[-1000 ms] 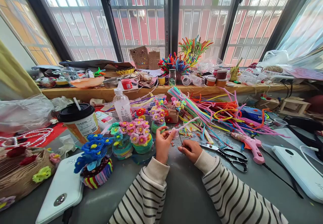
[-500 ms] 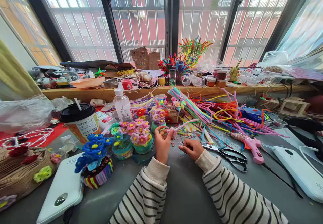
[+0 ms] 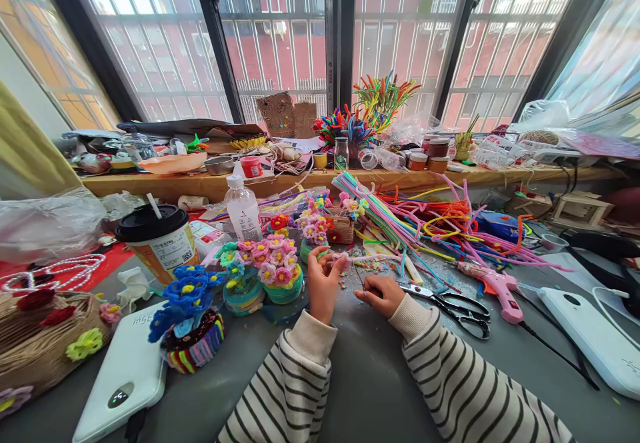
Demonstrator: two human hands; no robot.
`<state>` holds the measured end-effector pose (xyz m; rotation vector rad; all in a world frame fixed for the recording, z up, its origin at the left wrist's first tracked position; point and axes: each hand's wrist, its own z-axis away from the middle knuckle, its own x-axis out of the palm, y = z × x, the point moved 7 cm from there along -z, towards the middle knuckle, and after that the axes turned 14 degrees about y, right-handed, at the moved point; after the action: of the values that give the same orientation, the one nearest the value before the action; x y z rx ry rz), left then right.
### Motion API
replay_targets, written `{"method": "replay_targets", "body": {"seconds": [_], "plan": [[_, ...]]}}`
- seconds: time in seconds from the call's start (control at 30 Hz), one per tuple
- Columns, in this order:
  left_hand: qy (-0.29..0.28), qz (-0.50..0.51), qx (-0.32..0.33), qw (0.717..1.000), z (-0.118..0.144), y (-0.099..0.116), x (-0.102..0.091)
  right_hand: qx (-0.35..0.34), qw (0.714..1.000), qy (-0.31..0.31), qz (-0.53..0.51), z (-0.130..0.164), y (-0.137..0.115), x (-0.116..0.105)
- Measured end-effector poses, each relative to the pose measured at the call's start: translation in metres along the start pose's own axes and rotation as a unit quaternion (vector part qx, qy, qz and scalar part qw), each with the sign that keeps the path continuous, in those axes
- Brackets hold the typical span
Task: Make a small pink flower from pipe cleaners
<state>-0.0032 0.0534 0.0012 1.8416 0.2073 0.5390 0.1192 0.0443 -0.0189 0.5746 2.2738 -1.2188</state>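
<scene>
My left hand [image 3: 323,286] is closed, its thumb and fingertips pinching a fuzzy pink pipe cleaner [image 3: 341,261]. The bunched end sits at the fingertips, and a pale pink tail stretches right. My right hand [image 3: 381,294] is closed around a thin dark pointed tool [image 3: 359,274], which looks like tweezers. Its tip rises close to the pink piece; whether they touch I cannot tell. Left of my left hand stands a pot of pink pipe-cleaner flowers [image 3: 273,260]. Black-handled scissors [image 3: 457,310] lie just right of my right hand.
A blue flower pot [image 3: 193,320], a white power bank [image 3: 123,370] and a lidded cup [image 3: 160,240] stand left. Behind are a plastic bottle [image 3: 243,210] and loose pipe cleaners [image 3: 380,213]. A pink glue gun [image 3: 500,290] with its cord and another white power bank [image 3: 590,343] lie right.
The pink pipe cleaner's free tail has dropped from slanting up to the right to lying nearly level. Both hands stay in almost the same places.
</scene>
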Motion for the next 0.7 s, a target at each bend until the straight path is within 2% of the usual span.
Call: {"method": "replay_targets", "body": {"seconds": [0.2,0.37,0.57,0.7], "plan": [[0.007,-0.002,0.003,1.0,-0.0013,0.0005,-0.0013,-0.021,0.999,0.027,0.001,-0.002,0.0009,-0.0018],[0.027,0.025,-0.011,0.999,-0.0033,-0.0023,-0.0032,0.004,0.999,0.048,-0.013,-0.0024,0.0034,-0.0031],[0.039,0.03,-0.022,0.999,-0.0052,-0.0034,-0.006,0.019,0.999,0.041,-0.015,0.0003,0.0038,-0.0035],[0.024,0.014,-0.013,1.0,-0.0019,-0.0008,-0.0043,0.021,0.999,0.038,0.004,0.0011,0.0011,-0.0044]]}}
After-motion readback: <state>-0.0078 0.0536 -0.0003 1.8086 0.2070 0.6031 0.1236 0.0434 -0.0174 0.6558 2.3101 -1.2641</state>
